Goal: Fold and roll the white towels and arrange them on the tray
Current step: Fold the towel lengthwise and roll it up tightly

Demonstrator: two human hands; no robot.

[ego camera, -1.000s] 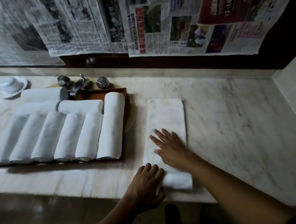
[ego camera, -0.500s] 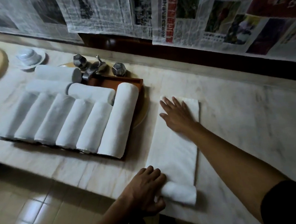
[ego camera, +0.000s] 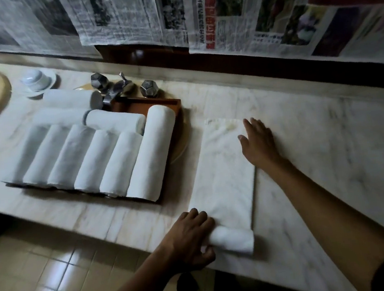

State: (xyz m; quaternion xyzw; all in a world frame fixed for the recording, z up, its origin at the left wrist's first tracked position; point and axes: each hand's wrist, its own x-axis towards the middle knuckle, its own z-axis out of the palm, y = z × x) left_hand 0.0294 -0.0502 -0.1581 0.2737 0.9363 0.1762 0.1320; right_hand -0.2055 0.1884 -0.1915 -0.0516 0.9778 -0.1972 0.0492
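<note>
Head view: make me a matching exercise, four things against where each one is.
Things
1. left hand
2. right hand
3. tap
4. white cup

Places
a. on a saucer, far left of the counter
b. laid flat at the far end of the spread towel
c. just behind the tray
d. gripping that towel's rolled near end

Pairs: 1-d, 2-b, 3-c, 4-a.

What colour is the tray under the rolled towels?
Reddish-brown; the tray shows best at its far corner in the head view.
</note>
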